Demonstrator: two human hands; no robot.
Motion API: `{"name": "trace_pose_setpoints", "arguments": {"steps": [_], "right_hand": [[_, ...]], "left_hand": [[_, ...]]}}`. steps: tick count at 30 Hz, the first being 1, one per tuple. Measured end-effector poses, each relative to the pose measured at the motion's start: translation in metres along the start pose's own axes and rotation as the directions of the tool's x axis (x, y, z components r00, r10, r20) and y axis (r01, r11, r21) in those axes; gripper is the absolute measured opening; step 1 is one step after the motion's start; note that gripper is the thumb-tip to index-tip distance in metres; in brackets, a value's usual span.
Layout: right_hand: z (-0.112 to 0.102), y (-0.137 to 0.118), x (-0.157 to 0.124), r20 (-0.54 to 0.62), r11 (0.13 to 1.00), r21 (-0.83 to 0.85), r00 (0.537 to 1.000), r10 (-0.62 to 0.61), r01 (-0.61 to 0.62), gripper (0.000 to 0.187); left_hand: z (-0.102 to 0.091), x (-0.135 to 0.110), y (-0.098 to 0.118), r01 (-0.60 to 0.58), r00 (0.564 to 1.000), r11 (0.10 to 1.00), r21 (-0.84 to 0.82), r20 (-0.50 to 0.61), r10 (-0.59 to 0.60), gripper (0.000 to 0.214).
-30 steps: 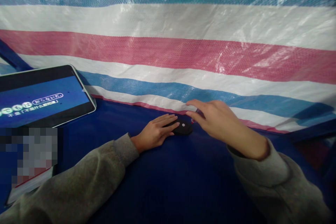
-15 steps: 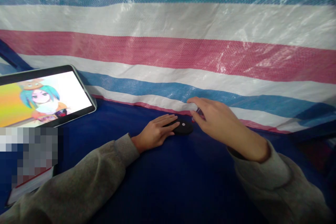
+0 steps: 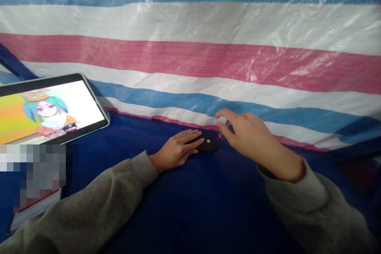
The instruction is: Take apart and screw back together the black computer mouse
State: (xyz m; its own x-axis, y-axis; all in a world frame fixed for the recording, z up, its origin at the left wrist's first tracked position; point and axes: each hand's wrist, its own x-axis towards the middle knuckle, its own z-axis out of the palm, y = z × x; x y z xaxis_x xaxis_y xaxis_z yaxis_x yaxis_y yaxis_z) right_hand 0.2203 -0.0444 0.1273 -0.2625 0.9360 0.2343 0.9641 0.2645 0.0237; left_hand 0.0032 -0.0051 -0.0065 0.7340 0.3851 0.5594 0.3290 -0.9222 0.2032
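My left hand (image 3: 178, 149) rests on the blue surface, its extended fingers and thumb holding the left end of a black oval thing shaped like a computer mouse (image 3: 210, 145). A white round spot shows on its top. To its right, my right hand (image 3: 242, 129) is raised with bent fingers, closed on a small slim tool (image 3: 229, 126) with a clear, purplish handle. Red shows at the tool's lower end (image 3: 220, 136), by the right end of the black thing. The fingers cover much of the tool, so its exact kind is hidden.
A tablet (image 3: 86, 101) with a cartoon figure on its screen leans at the left. Below it lies a flat, pale thing (image 3: 35, 210), partly blurred out. Behind the blue surface (image 3: 190, 214) hangs a striped plastic sheet (image 3: 190, 59).
My right hand has shifted very slightly, and the tool in it appears turned a little. My left hand and the black oval thing stay in place. The tablet's picture differs slightly.
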Motion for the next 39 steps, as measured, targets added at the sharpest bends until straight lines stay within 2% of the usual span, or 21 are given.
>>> {"name": "trace_pose_setpoints", "arguments": {"steps": [8, 13, 20, 34, 39], "right_hand": [[-0.0004, -0.0003, 0.0003, 0.014, 0.998, 0.054, 1.000, -0.022, 0.022, 0.032], [0.0023, 0.0003, 0.0018, 0.014, 0.998, 0.052, 0.999, 0.032, -0.033, 0.035], [0.0013, 0.0000, 0.0017, -0.011, 0.999, 0.055, 1.000, 0.003, -0.002, 0.042], [0.0029, 0.0045, 0.0032, -0.071, 0.999, -0.003, 0.997, 0.043, -0.043, 0.035], [-0.0048, 0.0088, 0.0021, -0.134, 0.994, 0.108, 0.991, 0.025, -0.010, 0.032]], "left_hand": [[0.0003, 0.0005, 0.0002, 0.002, 1.000, 1.000, -0.005, -0.005, -0.002, 0.039], [0.0005, -0.0002, -0.0001, 0.007, 1.000, 1.000, -0.017, -0.009, -0.007, 0.040], [-0.0001, 0.0005, 0.0010, 0.014, 1.000, 1.000, -0.018, -0.010, -0.014, 0.039], [-0.0006, 0.0004, 0.0012, 0.016, 1.000, 1.000, -0.019, -0.021, -0.017, 0.037], [0.0005, 0.0002, 0.0008, 0.039, 0.999, 0.999, -0.010, -0.002, -0.039, 0.039]]}}
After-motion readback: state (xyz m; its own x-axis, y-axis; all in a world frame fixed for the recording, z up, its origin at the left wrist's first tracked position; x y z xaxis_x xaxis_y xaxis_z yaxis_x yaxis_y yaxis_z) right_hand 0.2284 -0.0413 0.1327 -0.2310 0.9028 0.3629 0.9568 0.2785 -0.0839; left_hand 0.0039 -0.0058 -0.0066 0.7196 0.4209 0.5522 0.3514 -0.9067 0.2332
